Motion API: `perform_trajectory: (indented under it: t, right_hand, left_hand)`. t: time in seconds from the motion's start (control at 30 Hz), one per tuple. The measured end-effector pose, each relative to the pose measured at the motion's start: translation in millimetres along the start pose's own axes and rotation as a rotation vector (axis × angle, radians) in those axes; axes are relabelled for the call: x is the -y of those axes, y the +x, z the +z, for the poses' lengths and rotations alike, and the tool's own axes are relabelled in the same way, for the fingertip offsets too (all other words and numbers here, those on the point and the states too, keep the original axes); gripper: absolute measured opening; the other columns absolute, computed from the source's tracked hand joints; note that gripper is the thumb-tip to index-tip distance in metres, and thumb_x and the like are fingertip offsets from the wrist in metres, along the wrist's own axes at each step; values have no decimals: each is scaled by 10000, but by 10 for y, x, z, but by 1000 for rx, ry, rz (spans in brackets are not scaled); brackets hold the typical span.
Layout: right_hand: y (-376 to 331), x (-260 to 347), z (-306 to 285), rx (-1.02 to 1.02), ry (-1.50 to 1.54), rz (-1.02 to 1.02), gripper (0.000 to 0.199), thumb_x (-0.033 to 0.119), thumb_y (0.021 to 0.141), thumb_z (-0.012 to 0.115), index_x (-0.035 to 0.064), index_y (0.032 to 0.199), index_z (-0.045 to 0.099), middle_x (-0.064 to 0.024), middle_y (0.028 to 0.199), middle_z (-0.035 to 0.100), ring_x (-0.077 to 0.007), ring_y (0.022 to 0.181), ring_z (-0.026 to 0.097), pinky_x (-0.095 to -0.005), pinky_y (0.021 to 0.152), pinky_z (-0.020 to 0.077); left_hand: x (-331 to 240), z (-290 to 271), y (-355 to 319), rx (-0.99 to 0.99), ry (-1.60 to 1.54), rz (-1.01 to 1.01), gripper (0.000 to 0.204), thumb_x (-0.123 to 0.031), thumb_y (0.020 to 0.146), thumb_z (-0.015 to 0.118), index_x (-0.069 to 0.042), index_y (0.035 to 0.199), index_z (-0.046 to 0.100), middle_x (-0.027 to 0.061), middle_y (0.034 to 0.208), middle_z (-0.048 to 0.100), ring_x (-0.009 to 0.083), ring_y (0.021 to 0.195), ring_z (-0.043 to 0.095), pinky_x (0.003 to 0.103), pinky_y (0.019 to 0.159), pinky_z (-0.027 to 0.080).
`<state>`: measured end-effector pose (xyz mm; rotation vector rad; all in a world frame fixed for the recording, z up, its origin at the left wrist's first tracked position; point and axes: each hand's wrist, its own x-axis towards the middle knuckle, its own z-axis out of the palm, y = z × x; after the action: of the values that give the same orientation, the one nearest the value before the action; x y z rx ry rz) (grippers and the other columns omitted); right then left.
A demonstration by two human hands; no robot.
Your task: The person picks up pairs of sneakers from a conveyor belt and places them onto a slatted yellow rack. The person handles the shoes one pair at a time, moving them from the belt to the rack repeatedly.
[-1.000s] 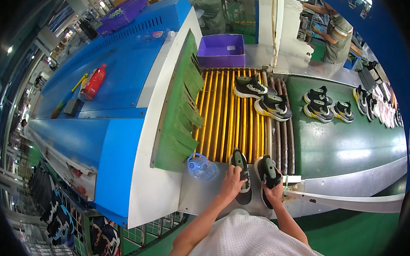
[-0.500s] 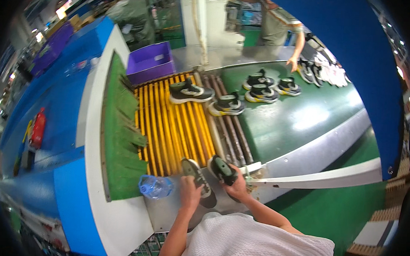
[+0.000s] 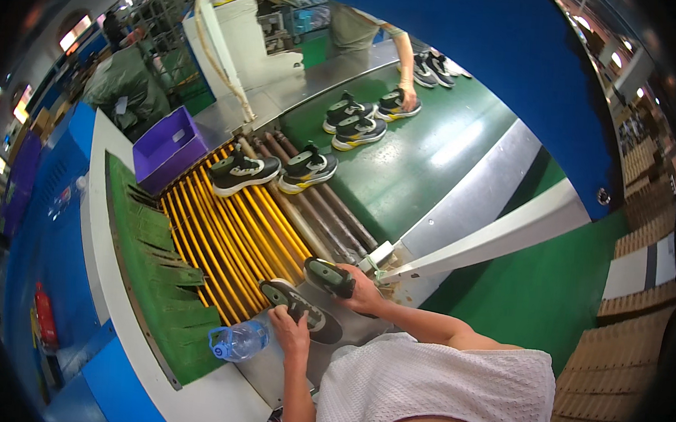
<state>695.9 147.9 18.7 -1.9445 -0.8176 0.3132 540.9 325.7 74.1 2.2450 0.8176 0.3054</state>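
My left hand (image 3: 291,332) has its fingers closed on a dark grey sneaker (image 3: 318,321) with pale laces, near the steel edge in front of me. Just to its right, my right hand (image 3: 363,292) grips a second dark sneaker (image 3: 327,275) by its side; its green-grey insole faces up. The palm covers part of that shoe. Beside my left hand stands a clear plastic bottle (image 3: 246,339) with a blue cap and handle. Farther off, a black-and-white sneaker (image 3: 242,174) rests on yellow rollers (image 3: 234,232). A similar one with yellow on its sole (image 3: 308,171) sits on the darker rollers.
Several sneakers (image 3: 360,130) stand on the green belt (image 3: 401,168), where a co-worker's hand (image 3: 409,98) touches one. A purple bin (image 3: 169,149) is at the rollers' far left. Green flaps (image 3: 151,266) hang along the left; a white bar (image 3: 497,235) crosses on the right.
My view has turned to the right, so the scene sits tilted and shifted left. The co-worker's hand has come down onto a sneaker. Both my hands still hold their shoes.
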Motion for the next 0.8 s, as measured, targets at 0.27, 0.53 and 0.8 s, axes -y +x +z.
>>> perform_trajectory:
  t: [0.27, 0.53, 0.8]
  right_hand:
    - [13, 43, -45, -18, 15, -39, 751, 221, 745, 799, 69, 1424, 516, -184, 1415, 537, -350, 1316, 523, -420, 1123, 412]
    - [-3, 44, -10, -37, 21, 15, 823, 229, 701, 838, 62, 1432, 499, -185, 1401, 550, -355, 1291, 547, -422, 1107, 431]
    - [22, 51, -27, -12, 9, 30, 828, 257, 708, 852, 60, 1429, 493, -187, 1402, 541, -365, 1304, 531, -426, 1107, 428]
  left_hand:
    - [-11, -17, -8, 5, 17, 56, 485, -105, 822, 818, 8, 1115, 449, 227, 1140, 448, 477, 1101, 514, 529, 912, 452]
    - [-18, -46, -8, 18, 35, 27, 472, -132, 835, 812, 6, 1111, 454, 228, 1145, 454, 473, 1094, 517, 524, 918, 449]
    - [-62, -62, 0, 6, 46, 49, 480, -130, 830, 817, 10, 1109, 453, 227, 1119, 459, 467, 1089, 523, 521, 908, 458]
